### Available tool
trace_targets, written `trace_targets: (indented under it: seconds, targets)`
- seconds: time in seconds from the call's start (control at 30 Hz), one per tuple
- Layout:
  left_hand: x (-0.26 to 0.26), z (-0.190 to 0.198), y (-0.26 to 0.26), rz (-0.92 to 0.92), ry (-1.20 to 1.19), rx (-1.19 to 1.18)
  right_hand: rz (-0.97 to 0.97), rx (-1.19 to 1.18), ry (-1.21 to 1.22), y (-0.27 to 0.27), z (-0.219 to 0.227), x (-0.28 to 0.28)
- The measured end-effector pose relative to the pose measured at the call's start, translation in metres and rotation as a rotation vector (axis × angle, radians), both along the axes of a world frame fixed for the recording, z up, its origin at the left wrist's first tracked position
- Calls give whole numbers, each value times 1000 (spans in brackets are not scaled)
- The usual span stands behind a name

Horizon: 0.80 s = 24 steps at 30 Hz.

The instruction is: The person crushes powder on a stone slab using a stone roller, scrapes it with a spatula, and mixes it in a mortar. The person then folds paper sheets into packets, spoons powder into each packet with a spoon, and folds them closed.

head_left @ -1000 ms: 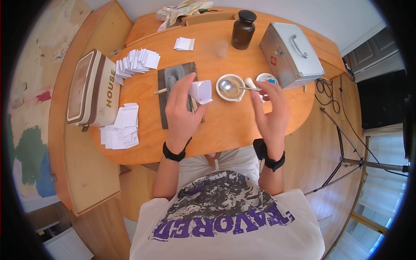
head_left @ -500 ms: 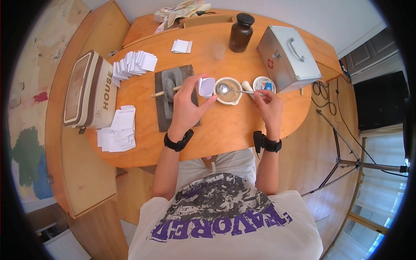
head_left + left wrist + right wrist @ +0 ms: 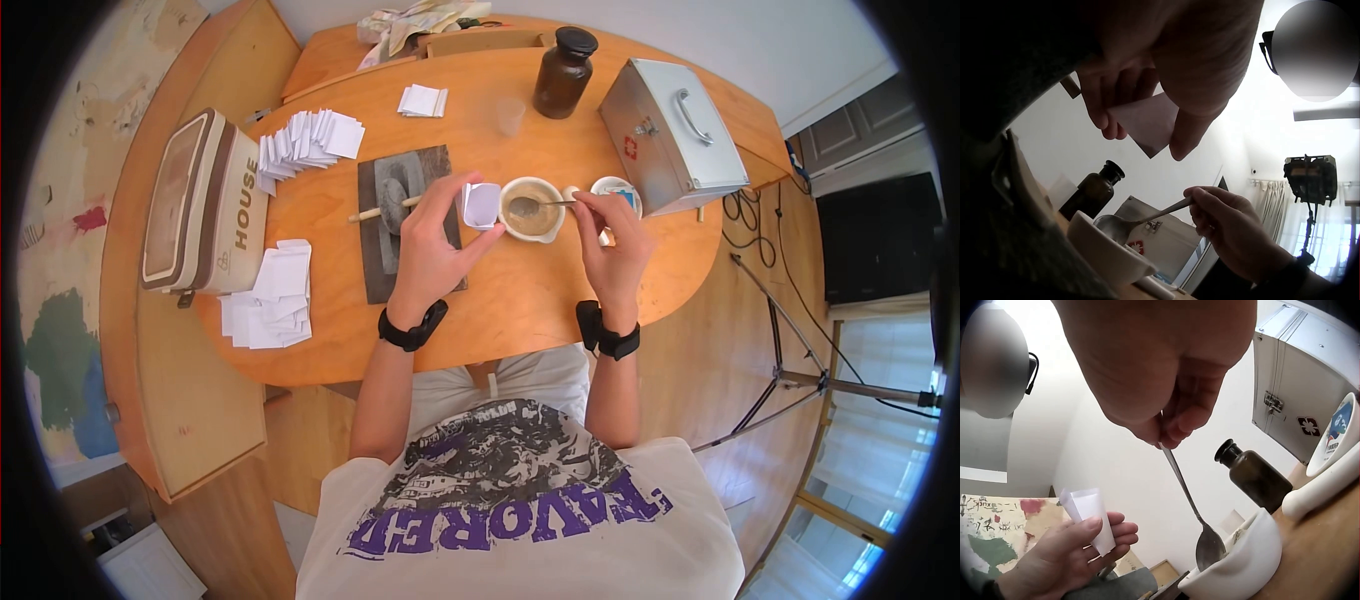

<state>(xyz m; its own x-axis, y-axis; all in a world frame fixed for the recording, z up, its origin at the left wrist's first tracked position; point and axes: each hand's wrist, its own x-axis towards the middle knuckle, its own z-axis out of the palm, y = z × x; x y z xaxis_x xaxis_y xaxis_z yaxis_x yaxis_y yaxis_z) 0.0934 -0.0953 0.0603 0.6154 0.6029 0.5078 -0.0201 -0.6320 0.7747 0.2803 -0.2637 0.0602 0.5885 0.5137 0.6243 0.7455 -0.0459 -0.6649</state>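
Note:
In the head view my left hand [image 3: 430,250] holds a small folded white paper packet [image 3: 481,205], its mouth open, between thumb and fingers just left of the white mortar [image 3: 531,233]. My right hand [image 3: 615,245] pinches the handle of a metal spoon [image 3: 1209,548]. The spoon's bowl is in the mortar, over brownish powder [image 3: 541,192]. From the right wrist view, the spoon slants down past the mortar's rim. A white pestle [image 3: 1322,484] lies right of the mortar, beside a small white dish [image 3: 1337,439] with a blue-printed packet.
Folded papers [image 3: 310,143] lie in piles at the left, near a HOUSE case [image 3: 215,215]. A dark stone slab [image 3: 376,265] bears a brush. Behind stand a brown jar [image 3: 564,75] and a clear cup [image 3: 509,116]; a metal case [image 3: 672,135] stands at the right.
The left hand and paper packet have moved right, close beside the mortar. The right hand first drew back to the right with the spoon, then came nearer the mortar; the spoon's bowl now sits lower in it.

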Motion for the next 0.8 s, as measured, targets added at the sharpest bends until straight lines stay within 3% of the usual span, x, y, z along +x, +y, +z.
trace_targets:
  seconds: [0.17, 0.5, 0.8]
  targets:
    - [-1, -1, 0, 4, -1, 11, 31, 23, -128, 1, -1, -7]
    - [-2, -2, 1, -13, 25, -8, -50, 21, -106, 2, -12, -5]
    - [-2, -2, 0, -17, 48, -4, -149, 29, 244, -1, -21, 2]
